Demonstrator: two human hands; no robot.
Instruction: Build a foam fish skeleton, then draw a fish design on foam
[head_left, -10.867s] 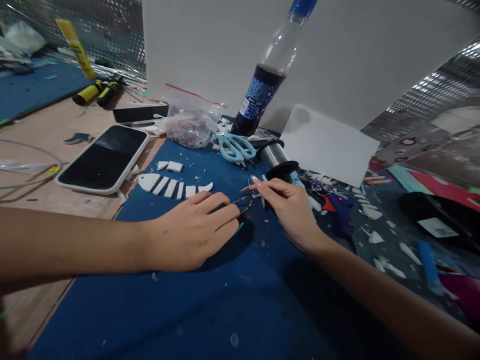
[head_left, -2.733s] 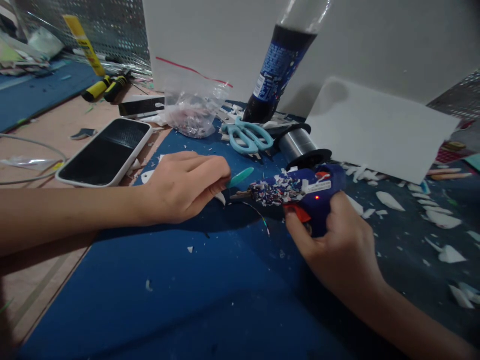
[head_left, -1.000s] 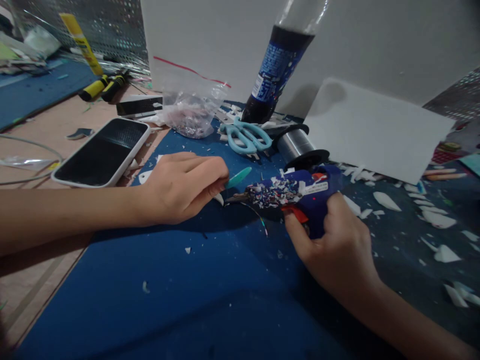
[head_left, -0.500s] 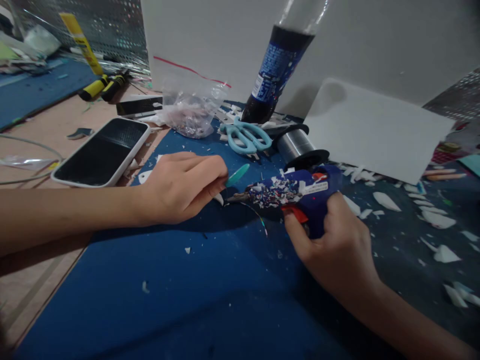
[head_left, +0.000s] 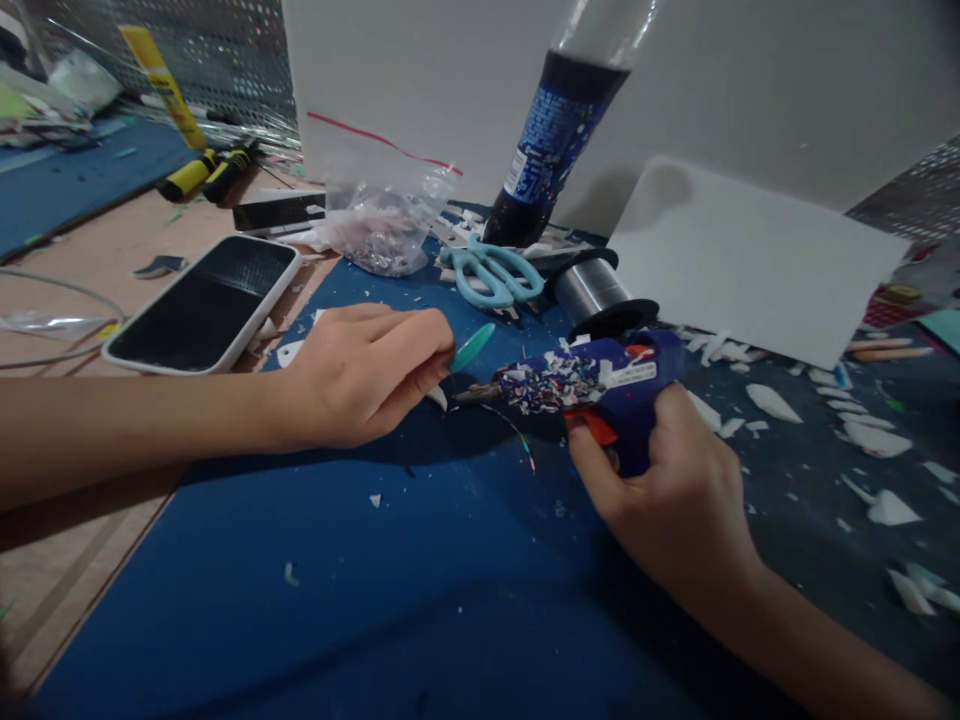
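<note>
My right hand [head_left: 679,500] is wrapped round a blue glue gun [head_left: 634,385], a finger on its orange trigger. Bits of white and coloured scrap cover the gun's barrel, and its nozzle points left. My left hand [head_left: 367,375] is closed in a pinch just beyond the nozzle tip. From its fingertips sticks out a thin teal leaf-shaped piece [head_left: 474,347]. A small white piece [head_left: 437,397] shows under those fingers, close to the nozzle. A thin curved strand [head_left: 517,432] lies below the gun's tip. My fingers hide how the pieces join.
Behind the hands are blue-handled scissors [head_left: 491,275], a wire spool [head_left: 596,292], a dark drink bottle [head_left: 559,130] and a zip bag [head_left: 386,215]. A phone [head_left: 206,305] lies left. White scraps [head_left: 877,438] and a white sheet [head_left: 757,265] are at right.
The teal piece has tilted and shifted very slightly left and up. Both hands and the glue gun stay almost in the same place.
</note>
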